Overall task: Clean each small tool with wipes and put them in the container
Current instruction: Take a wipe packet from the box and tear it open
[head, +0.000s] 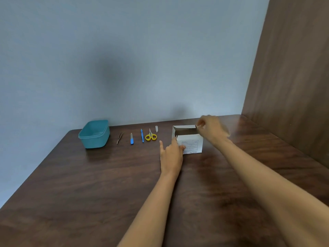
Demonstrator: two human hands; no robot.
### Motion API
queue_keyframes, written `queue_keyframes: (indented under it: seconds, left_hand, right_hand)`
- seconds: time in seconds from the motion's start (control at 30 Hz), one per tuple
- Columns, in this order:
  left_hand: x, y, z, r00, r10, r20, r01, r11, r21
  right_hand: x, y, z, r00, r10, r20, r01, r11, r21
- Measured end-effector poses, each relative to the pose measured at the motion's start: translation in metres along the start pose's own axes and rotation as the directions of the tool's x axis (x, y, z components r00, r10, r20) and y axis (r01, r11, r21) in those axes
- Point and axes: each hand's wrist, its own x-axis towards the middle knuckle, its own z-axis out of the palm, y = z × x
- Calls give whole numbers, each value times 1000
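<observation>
Middle left of the frame stands a teal rectangular plastic container (94, 134). To its right I see brownish metal tweezers (119, 137), a grey nail file with blue handle (132, 139), a slim blue stick tool (142, 135), yellow-handled small scissors (151, 136) and a silver nail clipper (156, 128). The white cardboard box (189, 142) carries fine printed lines. The dark brown wooden table (89, 184) shows grain, and the plain wall (124, 50) is pale blue-grey.

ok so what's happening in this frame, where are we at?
A person is working at the white box on the table. The left hand holds its near left corner while the right hand pinches at its far right top corner, the top open. The five small tools, tweezers, nail file, blue-handled tool, yellow scissors and nail clipper, lie untouched in a row between the box and the teal container. No wipe is plainly out yet.
</observation>
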Motion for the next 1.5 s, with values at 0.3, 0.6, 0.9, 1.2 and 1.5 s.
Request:
queue_keyframes:
  seconds: [0.3, 0.6, 0.9, 1.2, 1.5]
  left_hand:
    - [0, 1, -1, 1000, 16, 19, -18, 996, 82]
    - [0, -1, 0, 1000, 23, 1, -23, 999, 37]
    - [1, 2, -2, 1000, 29, -6, -29, 999, 23]
    - [3, 6, 2, 998, 26, -55, -29, 998, -52]
    - [1, -1, -4, 996, -86, -4, 79, 932, -353]
  right_hand:
    - [25, -39, 23, 844, -30, 536, 201, 943, -264]
    - [30, -52, 29, 821, 46, 569, 250, 868, -430]
    - [39, -45, 15, 931, 24, 363, 81, 959, -272]
    - [20, -36, -26, 992, 124, -18, -96, 848, 522]
    - [-54, -27, 13, 953, 277, 126, -235, 406, 883]
